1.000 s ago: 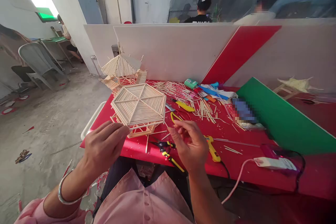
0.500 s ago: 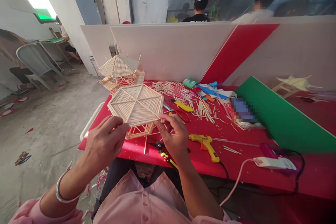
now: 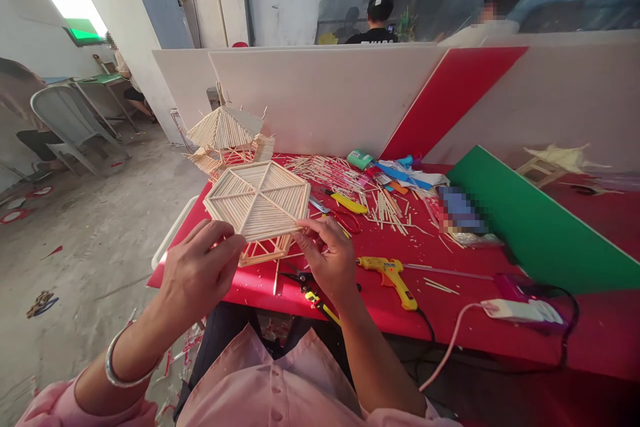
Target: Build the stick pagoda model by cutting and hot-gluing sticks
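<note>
A flat hexagonal panel of thin wooden sticks point(image 3: 257, 199) is held just above the near left corner of the red table point(image 3: 450, 310). My left hand point(image 3: 197, 273) pinches its near left edge. My right hand point(image 3: 327, 257) pinches its near right corner with curled fingers. Under the panel a small stick frame point(image 3: 263, 250) rests on the table. Behind it stands a stick pavilion model with a peaked roof point(image 3: 227, 137).
Loose sticks point(image 3: 350, 180), a yellow glue gun point(image 3: 393, 277), pliers point(image 3: 313, 287), a yellow cutter point(image 3: 350, 202) and a power strip point(image 3: 523, 310) lie on the table. A green board point(image 3: 530, 220) leans at the right. White and red panels back the table. People sit beyond; a chair point(image 3: 65, 120) stands left.
My right hand came up from over the table to the panel's right corner and gripped it. The panel has been lifted slightly and turned flatter toward me.
</note>
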The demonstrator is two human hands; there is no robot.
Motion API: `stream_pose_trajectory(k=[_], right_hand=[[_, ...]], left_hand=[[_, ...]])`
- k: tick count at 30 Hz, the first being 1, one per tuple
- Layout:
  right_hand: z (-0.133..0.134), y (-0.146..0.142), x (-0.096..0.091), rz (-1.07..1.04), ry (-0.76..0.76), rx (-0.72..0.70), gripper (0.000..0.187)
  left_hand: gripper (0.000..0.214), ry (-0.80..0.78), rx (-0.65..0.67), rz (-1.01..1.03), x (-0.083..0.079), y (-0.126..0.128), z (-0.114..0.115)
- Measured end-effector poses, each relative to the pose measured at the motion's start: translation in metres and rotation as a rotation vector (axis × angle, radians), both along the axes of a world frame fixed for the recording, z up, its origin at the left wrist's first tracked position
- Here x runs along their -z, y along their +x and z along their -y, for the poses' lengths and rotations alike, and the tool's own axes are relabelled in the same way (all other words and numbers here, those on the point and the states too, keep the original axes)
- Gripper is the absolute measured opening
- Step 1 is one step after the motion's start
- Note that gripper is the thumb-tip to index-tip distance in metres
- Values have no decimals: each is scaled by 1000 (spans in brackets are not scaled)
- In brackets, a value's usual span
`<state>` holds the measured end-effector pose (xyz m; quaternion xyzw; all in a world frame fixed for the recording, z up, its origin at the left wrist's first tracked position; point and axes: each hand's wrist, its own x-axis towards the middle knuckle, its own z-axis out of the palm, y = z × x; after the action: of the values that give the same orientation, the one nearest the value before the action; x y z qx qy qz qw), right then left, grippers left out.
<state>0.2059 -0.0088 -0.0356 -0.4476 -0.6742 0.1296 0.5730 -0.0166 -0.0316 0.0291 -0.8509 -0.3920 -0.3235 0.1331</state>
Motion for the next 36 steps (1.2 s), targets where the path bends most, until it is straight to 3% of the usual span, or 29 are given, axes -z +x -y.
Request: stream_pose_trajectory(k=[12, 28, 36], right_hand=[[-3, 3, 4, 49, 52, 11, 13], [-2, 5, 7, 38, 49, 8, 15], [-3, 5, 10, 37, 49, 10, 15]], left_hand=[[15, 27, -84, 50, 6, -12, 4], [17, -62, 28, 80, -1, -14, 2], [14, -67, 24, 63, -3, -13, 2]])
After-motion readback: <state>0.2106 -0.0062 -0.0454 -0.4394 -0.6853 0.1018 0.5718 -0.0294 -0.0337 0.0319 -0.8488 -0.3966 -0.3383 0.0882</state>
